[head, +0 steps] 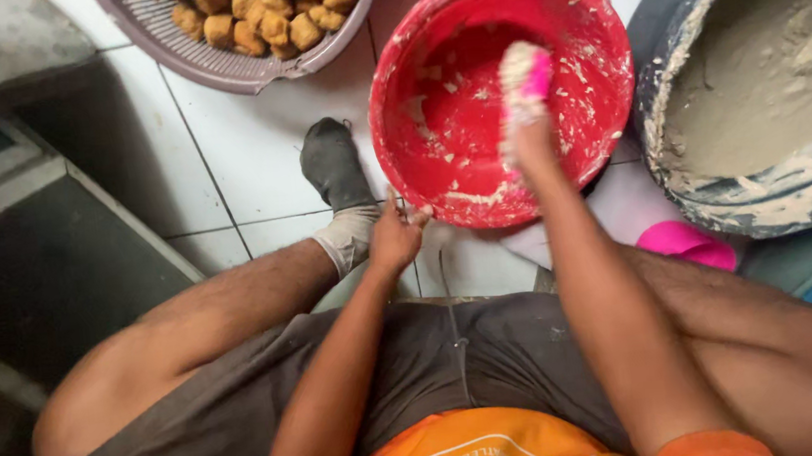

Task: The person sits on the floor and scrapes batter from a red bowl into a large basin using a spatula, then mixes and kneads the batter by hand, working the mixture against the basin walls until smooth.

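Red basin (453,102), tilted with its mouth towards you, rests on white floor tiles (246,144). Your left hand (395,237) pinches its near rim. Your right hand (527,140) grips a pink scraper (526,80), long axis pointing away, inside.

We seem to be in a home-style food-preparation spot, working on a white tiled floor (246,144): a basket of fried golden chunks (244,24) at upper centre, a batter-smeared red basin (585,18) in the middle, a large tub of pale dough (767,120) at right.
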### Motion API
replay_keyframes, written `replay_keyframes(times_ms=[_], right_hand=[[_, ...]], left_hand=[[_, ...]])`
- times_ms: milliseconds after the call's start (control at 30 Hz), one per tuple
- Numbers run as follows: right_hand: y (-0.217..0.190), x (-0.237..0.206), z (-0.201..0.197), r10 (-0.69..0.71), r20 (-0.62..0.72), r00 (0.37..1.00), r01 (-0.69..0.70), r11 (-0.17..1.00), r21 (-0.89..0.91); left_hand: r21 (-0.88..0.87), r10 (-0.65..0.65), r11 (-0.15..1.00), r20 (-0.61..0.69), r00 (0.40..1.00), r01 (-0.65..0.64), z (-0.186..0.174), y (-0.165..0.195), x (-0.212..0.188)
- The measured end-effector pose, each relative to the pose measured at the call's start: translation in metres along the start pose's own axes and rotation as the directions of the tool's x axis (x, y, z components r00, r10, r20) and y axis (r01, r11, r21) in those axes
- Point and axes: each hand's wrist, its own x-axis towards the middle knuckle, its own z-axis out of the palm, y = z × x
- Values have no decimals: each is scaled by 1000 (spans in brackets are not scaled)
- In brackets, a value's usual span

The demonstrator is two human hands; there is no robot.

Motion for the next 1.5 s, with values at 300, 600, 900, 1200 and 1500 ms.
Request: replay_keyframes(times_ms=[300,600,900,1200,1500], right_hand=[[-21,28,33,-440,23,898,327,631,-704],[24,-32,96,-328,391,860,505,653,-564],[54,-46,83,-334,542,771,411,911,-24],[40,18,-7,-160,-184,970,74,912,-404],[23,-25,62,-196,277,941,333,683,-650]], left_hand=[[-74,348,923,-265,899,-379,-37,38,40],[-188,226,945,-218,949,-268,-24,23,44],[-262,155,945,-171,973,-197,3,14,20],[-220,18,974,-181,983,-58,-8,2,30],[-344,2,939,42,999,13,-48,44,46]])
